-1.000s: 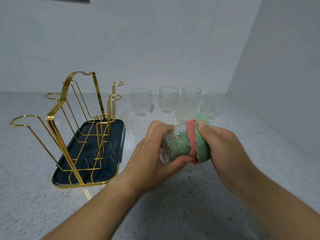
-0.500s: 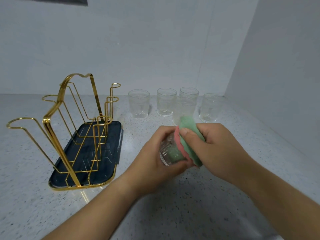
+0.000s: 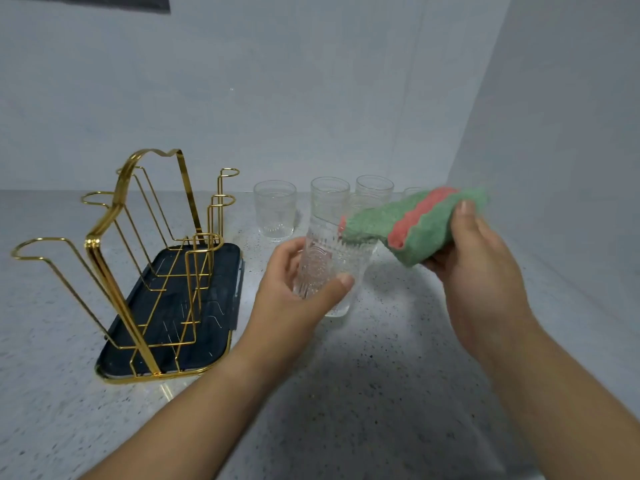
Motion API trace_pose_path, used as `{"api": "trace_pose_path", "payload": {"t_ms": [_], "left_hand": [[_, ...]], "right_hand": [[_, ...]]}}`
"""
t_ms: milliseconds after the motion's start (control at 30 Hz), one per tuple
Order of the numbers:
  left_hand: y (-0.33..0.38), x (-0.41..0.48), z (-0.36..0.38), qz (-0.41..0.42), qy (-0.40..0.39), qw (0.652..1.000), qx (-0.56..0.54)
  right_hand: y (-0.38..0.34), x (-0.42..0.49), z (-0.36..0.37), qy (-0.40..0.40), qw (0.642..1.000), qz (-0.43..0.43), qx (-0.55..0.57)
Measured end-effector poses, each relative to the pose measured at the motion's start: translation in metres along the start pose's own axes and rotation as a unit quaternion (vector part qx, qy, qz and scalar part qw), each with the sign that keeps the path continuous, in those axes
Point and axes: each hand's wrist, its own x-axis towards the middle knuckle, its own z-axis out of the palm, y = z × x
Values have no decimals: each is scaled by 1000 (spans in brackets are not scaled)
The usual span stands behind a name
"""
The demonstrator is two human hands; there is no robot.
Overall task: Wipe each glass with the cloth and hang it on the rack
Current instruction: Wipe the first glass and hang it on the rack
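Holding the glass (image 3: 329, 261) nearly upright at the centre of the frame, the left grip (image 3: 298, 292) curls fingers and thumb round it, while the right grip (image 3: 478, 271) pinches the folded cloth (image 3: 415, 223) at its rim, probably for wiping before the rack (image 3: 138, 254) at left.

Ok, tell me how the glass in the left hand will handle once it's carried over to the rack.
The glass looks rigid and probably fragile, being clear glassware, so a knock against the wire rack could chip it. Its embossed surface likely gives the left hand a decent grip. Being round and nearly straight-sided, it would probably roll if laid on the counter.
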Motion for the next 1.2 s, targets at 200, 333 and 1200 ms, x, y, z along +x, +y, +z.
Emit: {"api": "trace_pose_path", "payload": {"t_ms": [200, 333, 1200], "left_hand": [[-7, 0, 6, -82, -52, 985, -144], [-6, 3, 4, -119, 5, 969, -217], [48, -63, 44, -20, 43, 980, -194]], "right_hand": [[27, -32, 11, -73, 996, -10, 49], [24, -41, 4, 35, 993, -12, 114], [13, -120, 53, -95, 883, 237, 393]]}}
